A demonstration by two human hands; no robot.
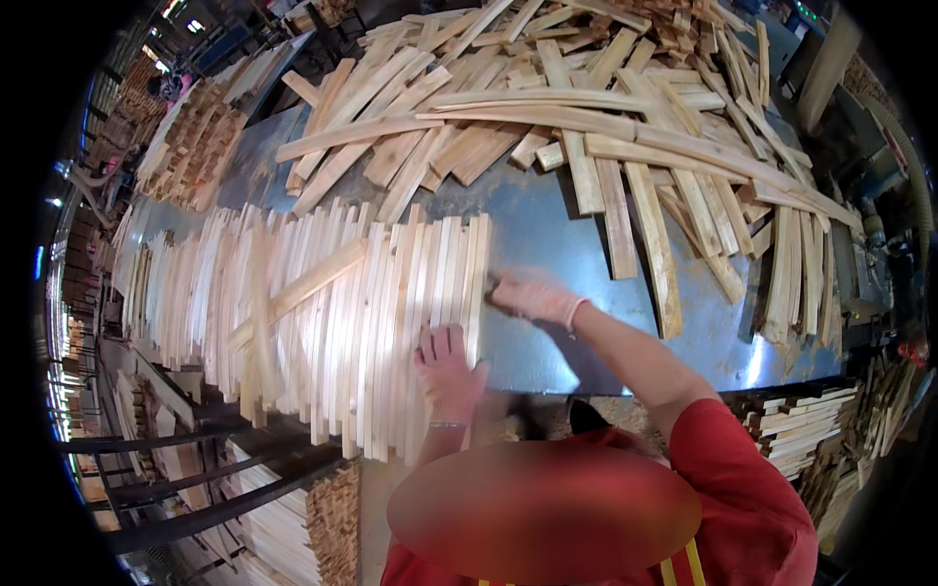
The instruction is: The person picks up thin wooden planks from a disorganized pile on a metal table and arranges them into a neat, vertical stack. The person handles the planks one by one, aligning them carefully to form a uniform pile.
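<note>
A row of narrow pale wooden strips (pixel 391 322) lies side by side on the metal table, their lengths running away from me. My left hand (pixel 449 376), in a light glove with dark fingertips, rests flat on the near right part of the row, fingers spread. Just beyond the row's right edge is my right hand (pixel 532 298), gloved too and smeared by motion. Its dark fingertips are close to the last strip (pixel 478 283); whether they touch or grip it cannot be made out. Two loose strips lie across the row, one of them a slanted strip (pixel 303 291).
A big jumbled heap of boards (pixel 586 127) covers the far side of the blue-grey table (pixel 532 347). Stacked wood blocks (pixel 195 137) stand at the far left. Below the table are more stacks, one a strip stack (pixel 796 425) at right, and dark metal rails (pixel 195 483) at left.
</note>
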